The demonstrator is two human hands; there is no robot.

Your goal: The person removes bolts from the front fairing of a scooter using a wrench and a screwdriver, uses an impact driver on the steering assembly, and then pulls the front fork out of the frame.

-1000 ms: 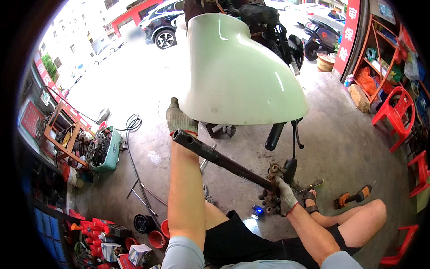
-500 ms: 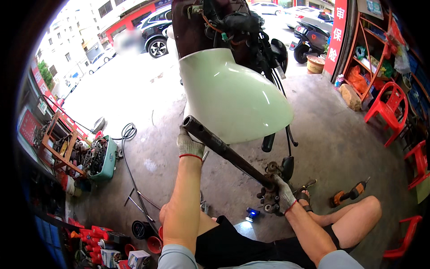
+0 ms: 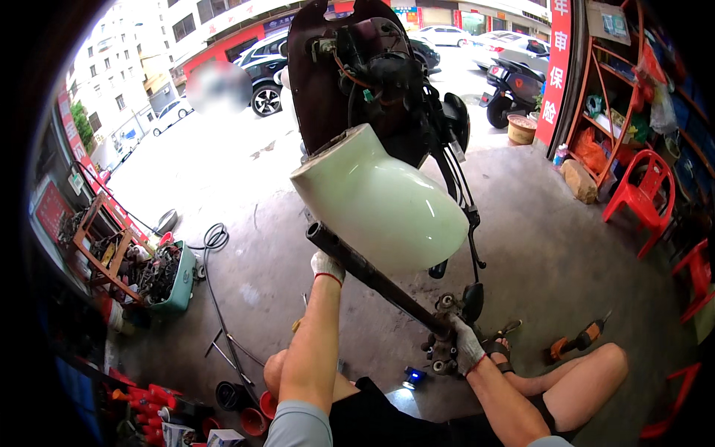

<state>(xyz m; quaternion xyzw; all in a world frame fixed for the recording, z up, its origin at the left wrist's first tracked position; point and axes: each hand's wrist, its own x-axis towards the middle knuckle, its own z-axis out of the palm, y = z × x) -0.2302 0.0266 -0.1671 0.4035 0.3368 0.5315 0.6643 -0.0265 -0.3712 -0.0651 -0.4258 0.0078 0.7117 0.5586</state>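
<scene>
A long dark metal steering stem slants across in front of me, its hollow end up at the left. A greasy fork clamp sits at its lower right end. My left hand, in a white knitted glove, is closed on the stem near the hollow end, its fingers partly hidden behind the tube. Gloved too, my right hand grips the stem at the clamp. Just beyond the stem is a glossy pale-green scooter fender, below the dark scooter front with its hanging cables.
A cordless drill lies by my bent leg on the right. A small lit lamp stands on the floor between my legs. To the left are a coiled black hose and a teal bin of parts. Red chairs stand right.
The fender has tilted and sits lower in view, with more of the scooter front showing. The stem and my left hand are lower in view too; both hands stay on the stem.
</scene>
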